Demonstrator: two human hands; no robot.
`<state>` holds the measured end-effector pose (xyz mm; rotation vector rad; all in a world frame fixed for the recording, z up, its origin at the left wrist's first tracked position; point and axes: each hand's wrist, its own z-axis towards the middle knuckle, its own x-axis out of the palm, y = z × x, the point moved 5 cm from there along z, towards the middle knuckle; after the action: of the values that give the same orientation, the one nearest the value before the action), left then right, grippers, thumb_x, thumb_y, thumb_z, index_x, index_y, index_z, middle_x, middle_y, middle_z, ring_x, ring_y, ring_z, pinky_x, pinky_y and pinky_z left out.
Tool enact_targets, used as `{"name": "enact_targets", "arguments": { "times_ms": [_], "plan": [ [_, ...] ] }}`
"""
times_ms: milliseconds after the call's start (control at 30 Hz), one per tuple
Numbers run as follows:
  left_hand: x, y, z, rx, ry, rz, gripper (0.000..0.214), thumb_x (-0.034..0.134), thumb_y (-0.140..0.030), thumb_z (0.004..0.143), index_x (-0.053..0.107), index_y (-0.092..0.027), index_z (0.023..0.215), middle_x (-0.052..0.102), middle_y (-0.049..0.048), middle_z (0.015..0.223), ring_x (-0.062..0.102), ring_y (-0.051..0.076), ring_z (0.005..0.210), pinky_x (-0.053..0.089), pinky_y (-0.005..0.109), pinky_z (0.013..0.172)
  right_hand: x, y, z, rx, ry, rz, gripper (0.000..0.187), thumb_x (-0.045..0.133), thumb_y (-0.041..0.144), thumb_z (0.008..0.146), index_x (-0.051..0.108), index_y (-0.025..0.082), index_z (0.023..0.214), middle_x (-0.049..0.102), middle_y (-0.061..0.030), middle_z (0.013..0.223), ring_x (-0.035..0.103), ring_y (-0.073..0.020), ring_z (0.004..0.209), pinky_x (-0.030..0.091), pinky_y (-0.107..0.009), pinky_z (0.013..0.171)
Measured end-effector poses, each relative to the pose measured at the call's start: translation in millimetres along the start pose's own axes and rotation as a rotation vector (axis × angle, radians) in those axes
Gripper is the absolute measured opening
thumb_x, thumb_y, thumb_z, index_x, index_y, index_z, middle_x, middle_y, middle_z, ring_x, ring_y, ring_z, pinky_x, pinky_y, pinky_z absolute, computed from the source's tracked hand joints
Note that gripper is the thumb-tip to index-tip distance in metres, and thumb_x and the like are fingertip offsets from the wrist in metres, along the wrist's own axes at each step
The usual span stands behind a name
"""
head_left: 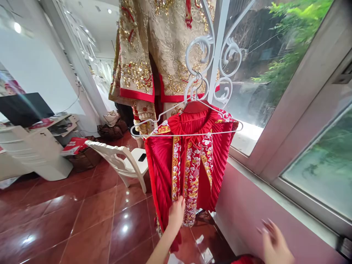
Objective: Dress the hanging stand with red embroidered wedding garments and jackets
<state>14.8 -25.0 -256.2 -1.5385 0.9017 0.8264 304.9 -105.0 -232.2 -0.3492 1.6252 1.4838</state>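
Note:
A red pleated garment (pixel 220 165) with gold and silver embroidered bands hangs on a dark red hanger (pixel 195 106). In front of it hangs a bare white wire hanger (pixel 187 135). Both hooks meet at a white scrollwork stand (pixel 213 55). My left hand (pixel 176 212) is closed on the garment's front, low beside the middle embroidered band. The exact fold between its fingers is hidden. At the lower right, my right hand (pixel 275 242) is raised near the pink wall, apart from the garment, fingers loosely spread and slightly blurred, with nothing seen in it.
A cream and gold sequinned robe (pixel 176 73) with red hems hangs behind. To the left stand a white chair (pixel 129 161) with a phone (pixel 142 157) on it, and a desk with a monitor (pixel 26 108). A window (pixel 261 91) and pink wall (pixel 242 201) bound the right.

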Motion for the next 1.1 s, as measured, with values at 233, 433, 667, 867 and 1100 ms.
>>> {"name": "enact_targets", "arguments": {
  "times_ms": [233, 433, 667, 867, 1100],
  "plan": [
    [-24.7, 15, -14, 0.097, 0.160, 0.026, 0.017, 0.050, -0.026, 0.084, 0.061, -0.019, 0.073, 0.065, 0.0001, 0.071, 0.061, 0.014, 0.071, 0.036, 0.021, 0.060, 4, 198, 82, -0.908, -0.096, 0.229, 0.045, 0.039, 0.024, 0.086, 0.043, 0.022, 0.131, 0.049, -0.0116, 0.127, 0.055, -0.0245, 0.107, 0.049, -0.040, 0.088],
    [-80.7, -24, -24, 0.237, 0.142, -0.008, 0.015, 0.064, -0.035, 0.073, 0.065, -0.022, 0.077, 0.067, -0.0010, 0.073, 0.062, 0.016, 0.069, 0.039, 0.024, 0.061, 4, 299, 122, -0.980, -0.199, 0.076, 0.040, 0.045, 0.027, 0.085, 0.051, 0.016, 0.124, 0.047, -0.0152, 0.125, 0.058, -0.0257, 0.090, 0.050, -0.038, 0.070],
    [-191.4, -102, -24, 0.547, -0.483, -0.009, 0.043, 0.041, -0.031, 0.089, 0.041, -0.026, 0.132, 0.058, 0.0037, 0.110, 0.060, 0.013, 0.080, 0.046, 0.024, 0.073, -3, 272, 102, -1.060, -0.191, 0.443, 0.013, 0.052, 0.028, 0.083, 0.059, 0.017, 0.082, 0.058, -0.0079, 0.095, 0.057, -0.0189, 0.086, 0.047, -0.030, 0.075],
    [-192.6, -131, 2, 0.551, -0.510, 0.334, 0.047, 0.040, -0.022, 0.087, 0.037, -0.025, 0.134, 0.061, 0.0033, 0.094, 0.061, 0.015, 0.073, 0.041, 0.023, 0.059, -38, 240, 80, -1.184, 0.153, 0.113, 0.034, 0.048, 0.040, 0.087, 0.051, 0.017, 0.063, 0.055, -0.0054, 0.080, 0.051, -0.0126, 0.065, 0.039, -0.025, 0.060],
    [-161.2, -77, -4, 0.583, -0.104, 0.233, 0.030, 0.051, -0.049, 0.079, 0.060, -0.021, 0.077, 0.061, -0.0009, 0.066, 0.058, 0.015, 0.061, 0.038, 0.025, 0.058, -4, 161, 56, -0.980, 0.660, -0.370, 0.026, 0.054, 0.041, 0.081, 0.065, 0.017, 0.081, 0.062, -0.0065, 0.083, 0.059, -0.0179, 0.068, 0.040, -0.027, 0.060]
  ]
}}
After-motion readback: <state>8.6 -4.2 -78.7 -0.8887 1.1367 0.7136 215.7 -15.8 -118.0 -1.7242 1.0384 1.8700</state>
